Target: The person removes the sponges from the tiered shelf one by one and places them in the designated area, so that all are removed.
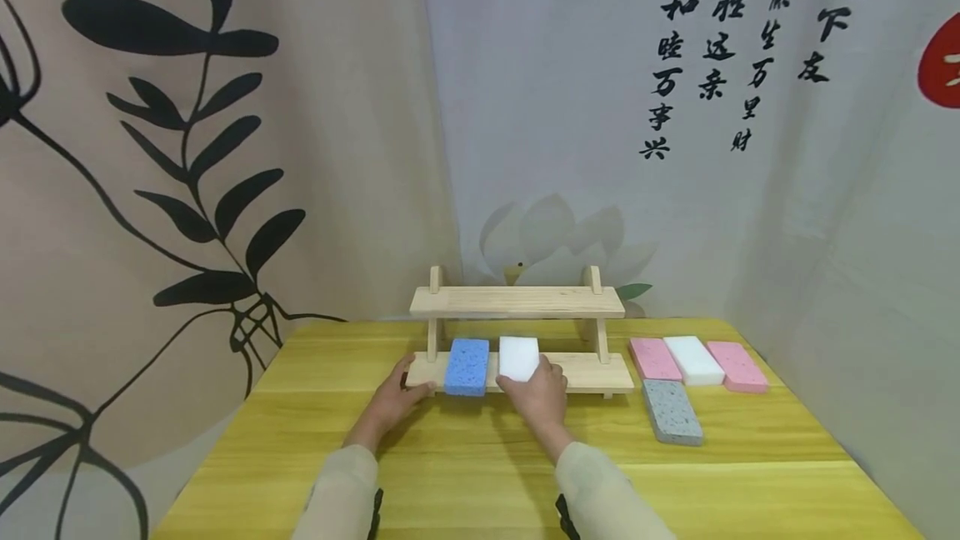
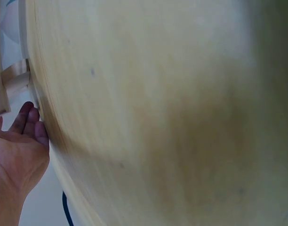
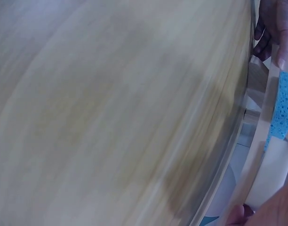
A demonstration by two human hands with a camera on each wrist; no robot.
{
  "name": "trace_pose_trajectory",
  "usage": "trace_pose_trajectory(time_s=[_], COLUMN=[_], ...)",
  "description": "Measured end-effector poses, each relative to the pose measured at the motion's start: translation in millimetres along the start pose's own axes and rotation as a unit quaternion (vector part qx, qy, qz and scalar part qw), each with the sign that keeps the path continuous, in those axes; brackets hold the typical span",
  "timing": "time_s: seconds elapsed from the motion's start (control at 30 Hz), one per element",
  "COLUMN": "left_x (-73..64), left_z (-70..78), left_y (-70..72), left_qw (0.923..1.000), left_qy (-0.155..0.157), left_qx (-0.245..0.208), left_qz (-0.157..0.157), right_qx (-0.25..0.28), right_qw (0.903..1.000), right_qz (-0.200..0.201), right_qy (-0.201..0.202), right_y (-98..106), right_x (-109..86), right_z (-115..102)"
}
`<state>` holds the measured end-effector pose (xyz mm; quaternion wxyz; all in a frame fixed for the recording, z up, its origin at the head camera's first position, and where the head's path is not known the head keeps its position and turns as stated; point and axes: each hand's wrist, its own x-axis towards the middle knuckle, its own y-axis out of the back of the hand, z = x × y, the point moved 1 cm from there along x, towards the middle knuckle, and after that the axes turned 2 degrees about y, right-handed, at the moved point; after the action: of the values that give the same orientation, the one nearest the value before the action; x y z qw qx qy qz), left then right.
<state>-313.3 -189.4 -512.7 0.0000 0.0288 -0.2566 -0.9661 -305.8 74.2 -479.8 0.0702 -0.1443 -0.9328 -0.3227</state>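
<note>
A two-tier wooden rack [image 1: 517, 300] stands near the back of the table. My left hand [image 1: 392, 407] holds the left end of its lower shelf, thumb at the front edge and fingers round the end. Beside it, a blue sponge [image 1: 467, 367] leans on that shelf, also visible as a speckled blue sponge [image 3: 283, 103] in the right wrist view. My right hand [image 1: 542, 398] grips a white sponge [image 1: 518, 357] by its lower part, just right of the blue one. In the left wrist view, the left hand [image 2: 19, 155] shows its palm and bent fingers.
Right of the rack, a pink sponge [image 1: 656, 358], a white sponge [image 1: 694, 360] and another pink sponge [image 1: 737, 367] lie in a row. A grey sponge [image 1: 672, 412] lies in front of them. A printed curtain [image 1: 540, 123] hangs behind the wooden table [image 1: 465, 473].
</note>
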Motion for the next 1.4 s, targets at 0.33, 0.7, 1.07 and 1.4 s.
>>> trace_pose_trajectory(time_s=[0.33,0.7,1.07,1.4], left_x=[-0.6,-0.2,0.7,2.2], left_z=[-4.4,-3.2,1.2,-0.6], left_y=[2.9,2.0,1.5,1.1], left_qw=[1.0,1.0,1.0,0.9999], left_qy=[-0.001,-0.002,-0.003,-0.007], left_qx=[-0.003,-0.005,-0.003,-0.012], left_qz=[0.001,-0.003,-0.004,-0.004], right_qx=[0.027,0.029,0.019,0.015], right_qw=[0.9989,0.9973,0.9961,0.9963], right_qz=[-0.029,-0.051,-0.072,-0.072], right_qy=[0.026,0.044,0.047,0.046], right_y=[18,58,97,127], right_x=[0.6,13.1,13.6,18.5], right_z=[11,37,58,82])
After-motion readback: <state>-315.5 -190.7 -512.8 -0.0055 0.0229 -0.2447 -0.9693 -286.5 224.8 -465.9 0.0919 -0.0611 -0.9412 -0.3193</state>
